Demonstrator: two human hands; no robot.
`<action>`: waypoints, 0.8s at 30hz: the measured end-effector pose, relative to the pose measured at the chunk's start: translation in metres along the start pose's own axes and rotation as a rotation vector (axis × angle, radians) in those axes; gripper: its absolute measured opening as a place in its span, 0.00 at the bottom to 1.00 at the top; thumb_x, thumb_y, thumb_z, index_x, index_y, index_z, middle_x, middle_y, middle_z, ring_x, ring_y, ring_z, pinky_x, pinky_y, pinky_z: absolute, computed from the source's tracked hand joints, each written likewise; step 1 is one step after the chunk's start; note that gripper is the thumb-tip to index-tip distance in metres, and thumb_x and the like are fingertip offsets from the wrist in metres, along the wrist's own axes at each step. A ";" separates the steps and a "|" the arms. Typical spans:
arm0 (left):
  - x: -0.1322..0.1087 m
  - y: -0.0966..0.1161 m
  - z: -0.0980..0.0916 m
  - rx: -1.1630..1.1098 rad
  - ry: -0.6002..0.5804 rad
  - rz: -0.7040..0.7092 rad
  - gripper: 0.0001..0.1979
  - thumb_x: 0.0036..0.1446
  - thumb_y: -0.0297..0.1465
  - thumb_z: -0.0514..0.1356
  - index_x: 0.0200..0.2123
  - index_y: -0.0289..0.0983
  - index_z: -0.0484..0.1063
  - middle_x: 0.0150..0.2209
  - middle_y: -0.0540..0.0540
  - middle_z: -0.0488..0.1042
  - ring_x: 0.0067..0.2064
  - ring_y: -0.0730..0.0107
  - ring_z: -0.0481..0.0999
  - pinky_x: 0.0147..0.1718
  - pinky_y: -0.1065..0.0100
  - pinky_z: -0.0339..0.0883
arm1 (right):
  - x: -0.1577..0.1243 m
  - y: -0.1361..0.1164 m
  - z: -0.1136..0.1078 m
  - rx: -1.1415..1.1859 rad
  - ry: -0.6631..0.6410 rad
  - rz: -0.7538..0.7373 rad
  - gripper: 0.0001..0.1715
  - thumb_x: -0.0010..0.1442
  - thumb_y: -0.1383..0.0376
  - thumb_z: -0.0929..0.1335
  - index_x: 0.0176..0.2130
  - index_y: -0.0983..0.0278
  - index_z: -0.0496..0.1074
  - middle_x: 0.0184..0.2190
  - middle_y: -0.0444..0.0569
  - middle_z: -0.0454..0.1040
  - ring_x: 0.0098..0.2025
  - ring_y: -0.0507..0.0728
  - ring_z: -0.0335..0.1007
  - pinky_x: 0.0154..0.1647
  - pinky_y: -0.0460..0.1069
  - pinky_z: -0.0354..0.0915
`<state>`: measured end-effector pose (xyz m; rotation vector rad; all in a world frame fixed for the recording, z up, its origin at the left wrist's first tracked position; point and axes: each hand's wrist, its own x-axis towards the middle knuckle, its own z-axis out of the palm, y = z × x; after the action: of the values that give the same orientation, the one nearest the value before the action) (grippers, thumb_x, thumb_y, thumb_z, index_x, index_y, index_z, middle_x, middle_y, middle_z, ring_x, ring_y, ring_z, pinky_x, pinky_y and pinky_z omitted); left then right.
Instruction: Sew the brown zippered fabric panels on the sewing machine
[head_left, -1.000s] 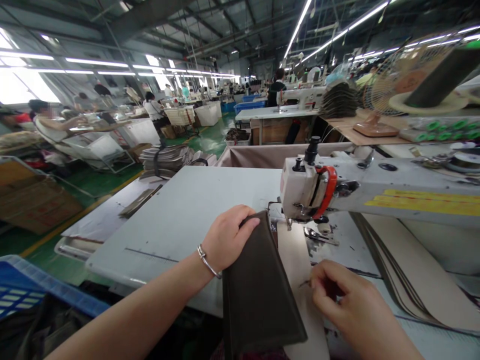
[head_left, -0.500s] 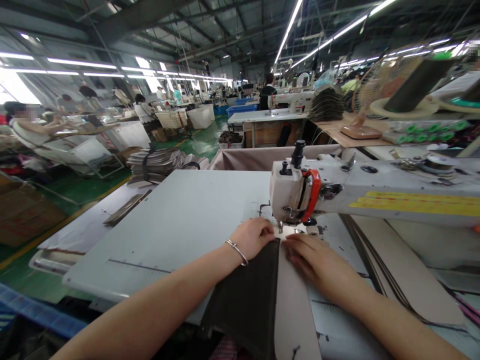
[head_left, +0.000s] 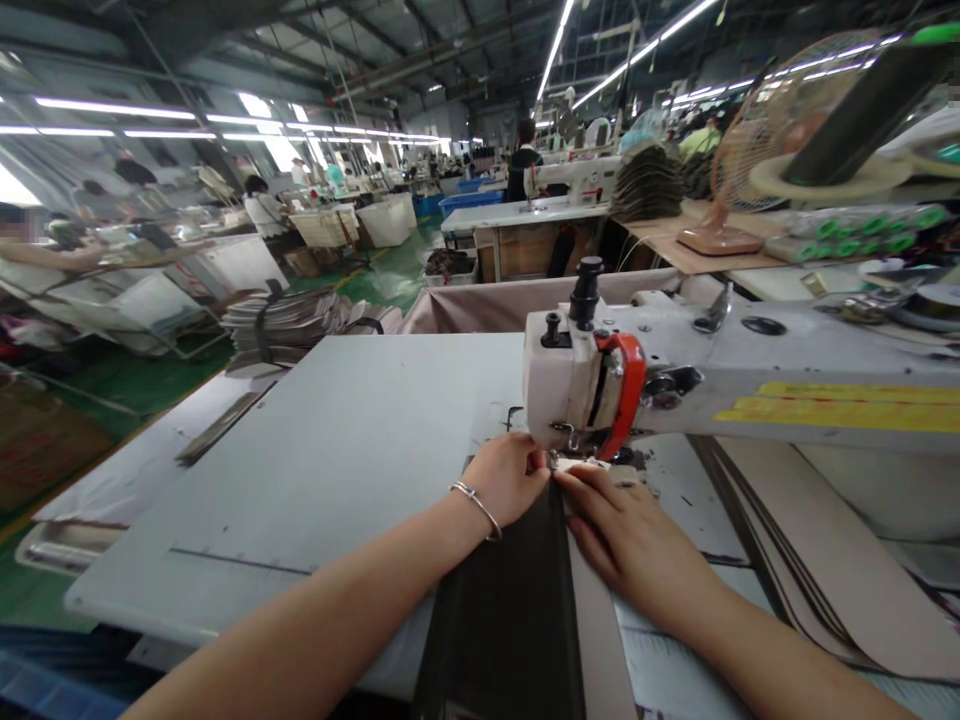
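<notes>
Left hand [head_left: 507, 480], right hand [head_left: 624, 537] on one dark panel [head_left: 510, 620], one beige strip [head_left: 600, 650]

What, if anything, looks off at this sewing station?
Nothing stands out. The left hand grips the dark panel and the right hand lies flat on the beige strip, edges meeting straight under the sewing machine head. Only dark scuffs mark the table by the needle.

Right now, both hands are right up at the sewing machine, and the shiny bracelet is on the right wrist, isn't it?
Not quite. The head view shows the bracelet on the left wrist, just behind the left hand. That hand and the right hand are both right up at the sewing machine.
</notes>
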<state>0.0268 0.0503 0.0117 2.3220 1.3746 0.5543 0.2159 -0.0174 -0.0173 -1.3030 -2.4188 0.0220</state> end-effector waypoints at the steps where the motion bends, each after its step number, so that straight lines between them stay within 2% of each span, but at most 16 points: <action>1: 0.000 0.001 0.000 0.000 0.000 -0.006 0.05 0.51 0.27 0.57 0.26 0.37 0.72 0.27 0.48 0.75 0.30 0.67 0.73 0.28 0.69 0.61 | 0.000 0.000 0.000 -0.003 0.000 -0.002 0.26 0.67 0.63 0.61 0.62 0.64 0.58 0.58 0.56 0.63 0.53 0.64 0.64 0.52 0.62 0.64; 10: 0.000 0.004 0.003 0.012 0.021 -0.045 0.07 0.54 0.28 0.56 0.28 0.36 0.73 0.29 0.46 0.76 0.30 0.67 0.74 0.31 0.68 0.63 | -0.002 0.000 0.000 -0.005 0.030 -0.022 0.25 0.67 0.63 0.60 0.61 0.64 0.60 0.57 0.57 0.65 0.51 0.63 0.65 0.50 0.61 0.65; 18: 0.000 0.006 0.001 0.013 -0.003 -0.061 0.05 0.51 0.26 0.57 0.25 0.37 0.71 0.26 0.49 0.75 0.28 0.69 0.72 0.27 0.70 0.59 | -0.001 -0.003 -0.002 0.015 -0.022 0.014 0.27 0.66 0.63 0.61 0.62 0.65 0.57 0.58 0.57 0.64 0.52 0.64 0.64 0.51 0.62 0.64; 24: 0.002 0.011 0.001 0.070 0.023 -0.082 0.07 0.55 0.28 0.56 0.29 0.36 0.73 0.27 0.46 0.76 0.30 0.66 0.75 0.30 0.69 0.62 | 0.001 -0.002 -0.002 0.025 -0.017 0.013 0.25 0.66 0.64 0.60 0.61 0.65 0.59 0.58 0.57 0.64 0.53 0.64 0.64 0.52 0.62 0.63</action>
<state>0.0358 0.0471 0.0165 2.3079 1.5147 0.5174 0.2146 -0.0183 -0.0145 -1.3134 -2.4166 0.0671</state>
